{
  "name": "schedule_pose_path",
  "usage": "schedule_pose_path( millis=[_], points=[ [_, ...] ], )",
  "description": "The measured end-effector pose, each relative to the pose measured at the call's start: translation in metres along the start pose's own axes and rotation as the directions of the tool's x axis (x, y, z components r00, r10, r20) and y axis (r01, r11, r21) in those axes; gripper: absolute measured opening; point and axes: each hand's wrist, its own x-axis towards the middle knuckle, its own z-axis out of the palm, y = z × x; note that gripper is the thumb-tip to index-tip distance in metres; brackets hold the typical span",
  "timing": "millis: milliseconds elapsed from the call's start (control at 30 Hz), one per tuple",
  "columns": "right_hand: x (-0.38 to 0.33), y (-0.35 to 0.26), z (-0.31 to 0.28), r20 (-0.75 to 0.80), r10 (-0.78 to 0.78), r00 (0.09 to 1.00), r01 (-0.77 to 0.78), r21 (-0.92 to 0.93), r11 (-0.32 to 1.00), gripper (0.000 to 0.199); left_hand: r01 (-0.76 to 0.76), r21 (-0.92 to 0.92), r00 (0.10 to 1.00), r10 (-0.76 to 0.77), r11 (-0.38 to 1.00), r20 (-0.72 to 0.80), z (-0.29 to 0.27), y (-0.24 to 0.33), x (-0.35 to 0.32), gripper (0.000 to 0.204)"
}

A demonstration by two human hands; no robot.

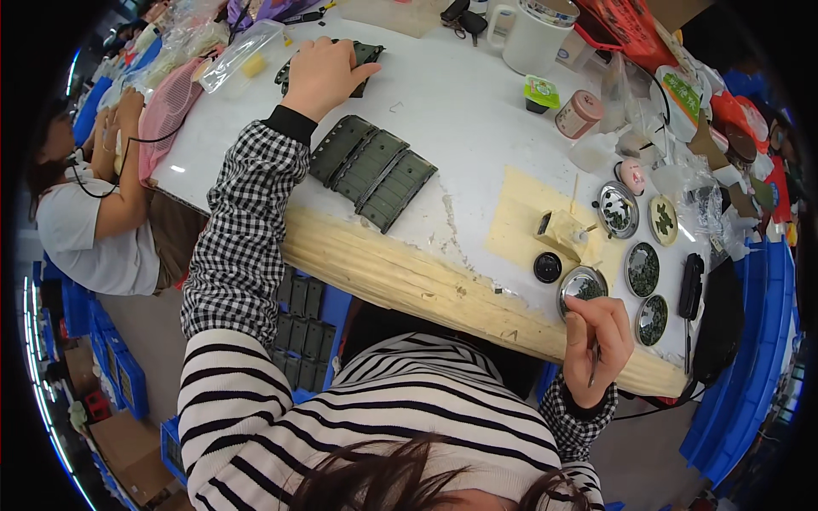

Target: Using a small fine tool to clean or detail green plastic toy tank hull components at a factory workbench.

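My left hand [322, 75] reaches to the far left of the table, its fingers over a dark green ribbed plate [368, 56] and the thumb along its edge. Nearer to me lie several similar dark green plates [371, 170], side by side. At the front right, my right hand [600, 347] is closed in a pinch on a thin metal tool [594, 368], mostly hidden by the fingers. Its fingertips are at the near rim of a round metal dish [583, 281]. Beside it stand more round dishes [653, 319] filled with small dark green pieces.
A yellowish block [569, 237] with a stick stands on tan paper [516, 213], near a black round cap [547, 267]. A white mug [530, 38], pink jar [579, 114] and plastic bags crowd the back right. Another person [102, 204] sits at the left.
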Motion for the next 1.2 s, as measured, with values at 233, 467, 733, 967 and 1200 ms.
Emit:
schedule_pose_path(
  millis=[233,467,733,967,1200],
  points=[
    [-0.002,0.004,-0.005,0.014,-0.023,1.000,0.022,0.013,1.000,0.021,-0.141,-0.046,0.981,0.134,0.989,-0.140,-0.012,0.009,-0.004,0.022],
    [0.028,-0.007,0.012,0.099,-0.039,0.994,0.024,0.141,0.990,0.073,-0.481,-0.438,0.876,0.409,0.759,-0.254,-0.116,0.115,-0.094,0.030],
    [0.036,-0.014,0.016,0.171,-0.155,0.973,0.135,0.123,0.983,0.069,-0.557,-0.715,0.789,0.537,0.422,-0.298,-0.113,0.131,-0.115,0.042],
    [0.022,-0.014,0.025,0.088,0.047,0.995,-0.067,0.243,0.968,0.061,0.316,-0.577,0.941,0.173,-0.753,0.290,-0.091,0.193,-0.168,0.093],
    [0.017,-0.003,0.021,0.056,-0.128,0.990,0.118,0.149,0.982,0.072,0.472,-0.257,0.813,0.303,-0.843,0.498,-0.111,0.213,-0.162,0.046]
  ],
)
